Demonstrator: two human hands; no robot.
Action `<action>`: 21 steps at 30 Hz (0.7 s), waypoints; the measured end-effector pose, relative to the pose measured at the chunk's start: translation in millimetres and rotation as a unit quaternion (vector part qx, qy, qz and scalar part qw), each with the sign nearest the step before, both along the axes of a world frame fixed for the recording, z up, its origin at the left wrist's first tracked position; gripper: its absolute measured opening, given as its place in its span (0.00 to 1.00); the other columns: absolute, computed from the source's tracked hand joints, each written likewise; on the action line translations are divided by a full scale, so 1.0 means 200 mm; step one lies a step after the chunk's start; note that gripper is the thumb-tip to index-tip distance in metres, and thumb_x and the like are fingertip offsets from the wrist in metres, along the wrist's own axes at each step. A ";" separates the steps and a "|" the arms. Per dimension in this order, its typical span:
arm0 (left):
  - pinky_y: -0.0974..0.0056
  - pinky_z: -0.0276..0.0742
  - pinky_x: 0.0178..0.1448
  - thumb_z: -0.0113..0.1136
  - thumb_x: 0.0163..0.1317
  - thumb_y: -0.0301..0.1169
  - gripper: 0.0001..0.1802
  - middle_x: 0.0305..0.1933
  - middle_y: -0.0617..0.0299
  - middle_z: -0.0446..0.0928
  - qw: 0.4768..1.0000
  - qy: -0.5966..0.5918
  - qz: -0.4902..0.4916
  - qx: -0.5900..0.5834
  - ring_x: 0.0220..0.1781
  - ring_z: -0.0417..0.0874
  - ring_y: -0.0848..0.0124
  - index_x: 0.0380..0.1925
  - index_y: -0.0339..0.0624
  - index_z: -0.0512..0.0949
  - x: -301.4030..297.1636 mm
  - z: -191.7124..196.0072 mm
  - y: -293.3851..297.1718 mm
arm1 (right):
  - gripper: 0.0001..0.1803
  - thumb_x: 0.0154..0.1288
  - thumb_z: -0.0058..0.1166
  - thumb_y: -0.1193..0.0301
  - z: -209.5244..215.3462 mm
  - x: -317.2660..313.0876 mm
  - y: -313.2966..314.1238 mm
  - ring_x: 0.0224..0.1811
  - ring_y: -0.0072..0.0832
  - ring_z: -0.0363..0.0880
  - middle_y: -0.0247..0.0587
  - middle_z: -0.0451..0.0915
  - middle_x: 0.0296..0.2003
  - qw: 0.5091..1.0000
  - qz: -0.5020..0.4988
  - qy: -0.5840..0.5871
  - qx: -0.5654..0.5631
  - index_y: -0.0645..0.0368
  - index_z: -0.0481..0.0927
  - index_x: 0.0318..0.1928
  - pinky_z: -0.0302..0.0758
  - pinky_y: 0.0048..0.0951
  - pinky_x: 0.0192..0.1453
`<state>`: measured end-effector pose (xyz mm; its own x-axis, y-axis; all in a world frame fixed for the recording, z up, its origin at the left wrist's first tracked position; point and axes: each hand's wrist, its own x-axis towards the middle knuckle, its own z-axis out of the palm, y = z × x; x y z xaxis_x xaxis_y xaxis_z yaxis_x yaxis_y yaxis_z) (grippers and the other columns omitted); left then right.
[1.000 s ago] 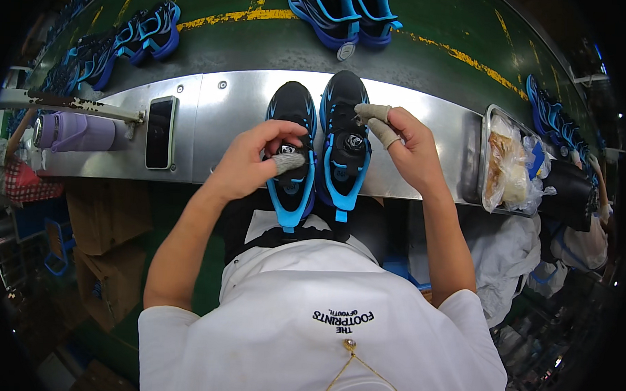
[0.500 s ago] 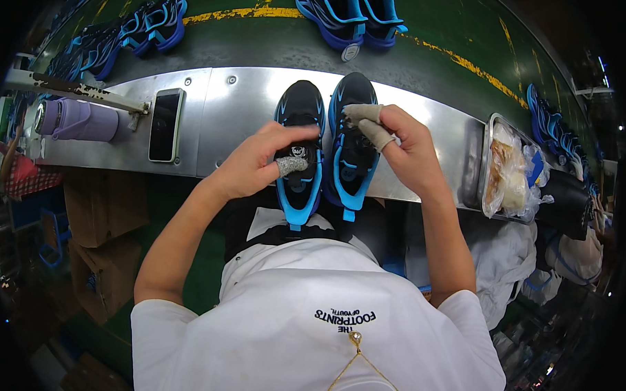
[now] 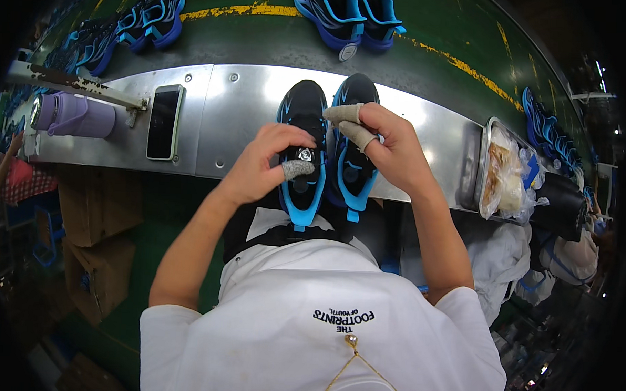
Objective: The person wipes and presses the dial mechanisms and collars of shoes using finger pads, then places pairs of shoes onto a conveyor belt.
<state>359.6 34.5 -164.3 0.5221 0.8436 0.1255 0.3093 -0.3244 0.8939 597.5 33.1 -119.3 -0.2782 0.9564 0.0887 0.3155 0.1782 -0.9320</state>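
Note:
Two black-and-blue sneakers (image 3: 303,195) lie side by side on the metal ledge before me, toes pointing away and bright blue heel tabs toward me. My left hand (image 3: 266,163) is closed at the left sneaker, thumb and fingers bent around its tongue (image 3: 305,154), which bears a round badge. A grey cover wraps that thumb. Over the right sneaker (image 3: 355,173), my right hand (image 3: 380,139) has its fingers curled in. Beige covers sit on its thumb and forefinger, whose tips reach toward the left sneaker's laces. Whatever lies between those tips is too small to make out.
A phone (image 3: 165,123) and a lilac bottle (image 3: 74,115) rest on the ledge at left, by a worn metal bar (image 3: 75,84). At right stands a metal tray (image 3: 485,167) with plastic-wrapped items. More sneakers (image 3: 343,17) sit on the green surface beyond. Cardboard boxes (image 3: 99,209) are below left.
My left fingers have bent down around the left sneaker's tongue. My right hand has shifted slightly left, its fingertips now nearer the left sneaker's laces.

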 end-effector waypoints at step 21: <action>0.64 0.80 0.51 0.47 0.73 0.27 0.14 0.51 0.48 0.78 0.751 -0.310 0.181 -0.555 0.53 0.81 0.60 0.51 0.26 0.74 0.04 0.13 -0.39 | 0.22 0.55 0.64 0.76 -0.06 -0.20 -0.05 0.40 0.38 0.74 0.38 0.73 0.36 0.987 0.141 -0.066 0.048 0.51 0.82 0.53 0.73 0.35 0.46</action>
<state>368.1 -43.0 -139.2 0.3648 0.6811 -0.6348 -0.3885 0.7310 0.5610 558.1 22.2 -131.3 -0.5471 0.8285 0.1194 0.3590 0.3612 -0.8606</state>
